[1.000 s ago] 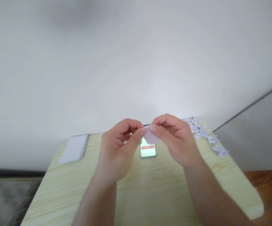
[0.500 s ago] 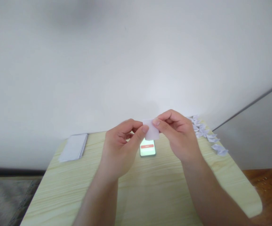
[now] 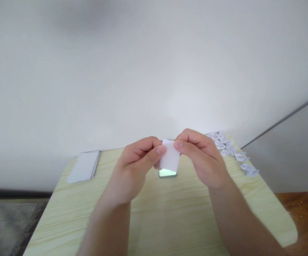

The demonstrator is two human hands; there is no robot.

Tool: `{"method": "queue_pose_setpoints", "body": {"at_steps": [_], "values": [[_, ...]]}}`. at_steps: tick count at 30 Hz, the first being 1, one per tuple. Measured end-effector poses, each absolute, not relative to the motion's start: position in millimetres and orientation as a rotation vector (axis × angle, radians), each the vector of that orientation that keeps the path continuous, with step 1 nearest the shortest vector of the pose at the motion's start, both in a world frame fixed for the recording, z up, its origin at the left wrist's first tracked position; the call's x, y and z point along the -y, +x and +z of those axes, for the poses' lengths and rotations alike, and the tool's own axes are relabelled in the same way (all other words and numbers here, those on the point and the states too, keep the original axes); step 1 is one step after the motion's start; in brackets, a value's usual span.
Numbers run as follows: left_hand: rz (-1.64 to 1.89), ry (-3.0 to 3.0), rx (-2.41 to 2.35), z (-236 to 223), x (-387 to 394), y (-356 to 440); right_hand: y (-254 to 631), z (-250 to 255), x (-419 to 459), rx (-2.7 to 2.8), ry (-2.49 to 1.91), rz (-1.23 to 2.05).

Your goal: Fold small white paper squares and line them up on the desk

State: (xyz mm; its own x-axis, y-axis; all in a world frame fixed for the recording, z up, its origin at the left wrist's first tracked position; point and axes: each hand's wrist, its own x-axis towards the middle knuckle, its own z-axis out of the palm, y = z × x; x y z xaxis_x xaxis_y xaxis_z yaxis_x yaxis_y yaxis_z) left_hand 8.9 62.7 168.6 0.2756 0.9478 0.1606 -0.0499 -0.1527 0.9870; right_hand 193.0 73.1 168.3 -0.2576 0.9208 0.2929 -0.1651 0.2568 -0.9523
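Observation:
A small white piece of paper [image 3: 170, 157] is held up between my two hands, above the table. My left hand [image 3: 138, 163] pinches its left edge, thumb in front and fingers behind. At its upper right corner my right hand [image 3: 202, 154] grips it between thumb and forefinger. Behind and below the paper lies a phone [image 3: 168, 173] with a lit screen, mostly covered from view. Whether the paper is folded in layers I cannot tell.
On the left of the pale wood table [image 3: 170, 220] lies a stack of white paper [image 3: 83, 166]. Several folded white paper pieces [image 3: 234, 151] line the right edge. A white wall [image 3: 154, 71] rises directly behind the table.
The paper now shows taller and slightly tilted, reaching lower over the phone and hiding more of its screen. Both hands keep their pinch and have shifted slightly.

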Motion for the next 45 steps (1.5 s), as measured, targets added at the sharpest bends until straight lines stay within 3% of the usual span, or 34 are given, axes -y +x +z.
{"method": "queue_pose_setpoints", "body": {"at_steps": [10,19,31,45], "values": [[1.111,1.509,-1.061,169.3,-61.4,15.2,189.7,167.4,-72.6,1.383,-0.859,1.074],[1.074,1.587,-1.057,173.1,-60.2,12.3,188.5,168.7,-73.3,1.405,-0.807,1.205],[0.992,1.670,-1.013,171.7,-57.0,13.7,189.4,163.3,-77.6,1.303,-0.917,1.019],[0.920,1.747,-1.052,174.0,-56.1,12.1,188.5,161.5,-75.4,1.380,-0.894,1.063]]}}
